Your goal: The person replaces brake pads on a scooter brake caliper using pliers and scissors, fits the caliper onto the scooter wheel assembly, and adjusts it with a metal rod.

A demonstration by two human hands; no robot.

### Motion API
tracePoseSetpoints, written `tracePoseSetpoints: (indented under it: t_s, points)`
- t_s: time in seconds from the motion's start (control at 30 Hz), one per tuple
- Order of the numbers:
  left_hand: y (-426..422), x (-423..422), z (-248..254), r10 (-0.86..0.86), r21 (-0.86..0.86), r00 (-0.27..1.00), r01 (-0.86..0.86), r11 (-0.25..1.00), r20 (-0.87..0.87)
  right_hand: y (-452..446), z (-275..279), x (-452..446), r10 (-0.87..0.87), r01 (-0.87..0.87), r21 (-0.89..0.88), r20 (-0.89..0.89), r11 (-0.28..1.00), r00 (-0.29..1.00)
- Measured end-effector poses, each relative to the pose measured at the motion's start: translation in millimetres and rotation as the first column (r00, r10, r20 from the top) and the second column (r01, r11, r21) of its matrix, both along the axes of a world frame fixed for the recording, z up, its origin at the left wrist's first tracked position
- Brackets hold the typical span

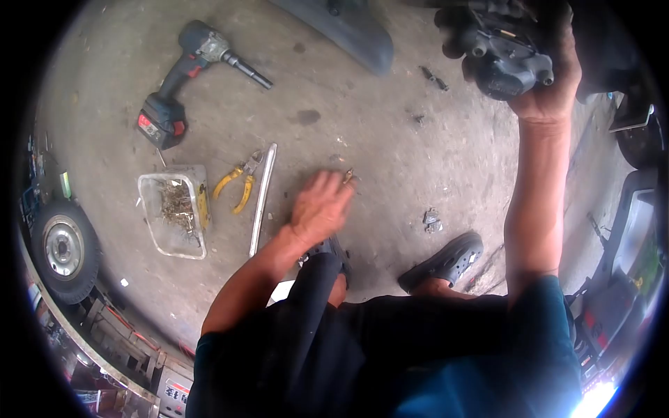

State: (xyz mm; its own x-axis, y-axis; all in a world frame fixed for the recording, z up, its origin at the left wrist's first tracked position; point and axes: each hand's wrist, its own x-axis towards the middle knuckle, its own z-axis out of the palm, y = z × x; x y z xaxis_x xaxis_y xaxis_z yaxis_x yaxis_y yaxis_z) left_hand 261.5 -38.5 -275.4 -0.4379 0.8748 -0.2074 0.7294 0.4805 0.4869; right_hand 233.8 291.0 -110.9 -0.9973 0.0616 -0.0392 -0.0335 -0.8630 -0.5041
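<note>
My left hand [322, 207], blurred by motion, is low over the concrete floor with its fingers drawn together. At its fingertips shows a small brownish bolt-like piece [348, 175], too small to name surely. My right hand [556, 83] is raised at the upper right, wrapped round a dark metal housing [505, 70] with a rounded lettered cover and stubby fittings; part of it is hidden by the palm. Left of my left hand lie a long silver bar [262, 198] and yellow-handled pliers [240, 182].
A clear plastic tub [173, 247] of small hardware and a cordless impact wrench [167, 94] are at the left. Small grey pieces [433, 221] lie near my right shoe [446, 263]. A wheel [64, 249] stands far left, a dark curved panel [348, 31] at the top.
</note>
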Motion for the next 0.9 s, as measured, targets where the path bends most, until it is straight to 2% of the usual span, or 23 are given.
tracePoseSetpoints:
  t_s: [0.07,0.17,0.23,0.27,0.33,0.43,0.47,0.53,0.57,0.6,0.67,0.73,0.77,0.83,0.87,0.9]
  points:
    - [13.8,9.6,0.5,-0.216,0.032,0.975,0.217,0.976,-0.049,10.9,-19.9,0.9,-0.080,0.077,0.189,0.007,0.979,0.997]
    - [19.9,15.5,-7.0,-0.255,0.064,0.965,0.251,0.966,0.060,24.7,-39.3,2.8,-0.017,0.003,0.384,0.033,0.923,0.999]
    - [13.3,8.0,-0.8,-0.108,0.154,0.994,0.101,0.983,0.035,24.3,-45.3,2.9,-0.021,-0.004,0.471,0.048,0.882,0.999]
    - [7.8,2.3,2.6,-0.028,0.172,0.999,0.025,0.985,0.016,19.2,-41.1,7.6,-0.062,0.025,0.587,0.042,0.809,0.997]
    - [-3.1,-9.2,6.3,0.136,0.219,0.991,-0.130,0.967,-0.015,-0.6,-24.9,8.2,-0.090,0.042,0.702,0.032,0.711,0.995]
    - [-41.8,-25.7,13.0,0.406,0.271,0.911,-0.376,0.886,-0.064,-2.5,-35.3,6.9,0.085,-0.104,0.857,0.070,0.504,0.994]
    - [-53.7,-27.6,11.2,0.505,0.292,0.859,-0.464,0.836,-0.081,-15.3,-30.3,9.1,0.077,-0.185,0.860,0.169,0.475,0.983]
    - [-77.6,-28.6,0.9,0.652,0.305,0.748,-0.597,0.742,-0.123,-43.9,-39.4,13.0,0.009,-0.214,0.927,0.222,0.308,0.975]
    - [-88.5,-27.5,-1.2,0.671,0.289,0.727,-0.618,0.732,-0.144,-54.2,-48.4,14.0,-0.037,-0.234,0.948,0.248,0.217,0.968]
    - [-97.2,-27.1,-1.6,0.689,0.275,0.706,-0.638,0.719,-0.164,-60.1,-57.4,12.5,-0.020,-0.215,0.976,0.215,0.017,0.976]
    - [-106.4,-30.2,-0.4,0.706,0.292,0.680,-0.646,0.705,-0.200,-71.9,-77.0,11.1,0.025,-0.142,0.917,0.163,-0.374,0.986]
    - [-109.5,-42.4,0.8,0.704,0.358,0.670,-0.614,0.703,-0.234,-81.0,-98.4,15.5,-0.025,-0.129,0.907,0.129,-0.400,0.991]
    - [-106.3,-52.7,3.1,0.679,0.316,0.699,-0.607,0.729,-0.223,-81.8,-105.3,16.5,-0.050,-0.123,0.901,0.112,-0.416,0.992]
    - [-93.2,-77.0,12.8,0.633,0.225,0.750,-0.594,0.772,-0.190,-78.6,-112.7,16.1,-0.091,-0.162,0.955,0.144,-0.248,0.985]
    - [-86.1,-89.8,16.1,0.565,0.189,0.804,-0.535,0.824,-0.185,-78.9,-113.9,15.2,-0.109,-0.181,0.971,0.165,-0.159,0.980]
    - [-77.7,-104.0,18.8,0.491,0.154,0.853,-0.469,0.870,-0.177,-80.4,-112.2,14.0,-0.123,-0.183,0.983,0.181,-0.006,0.976]
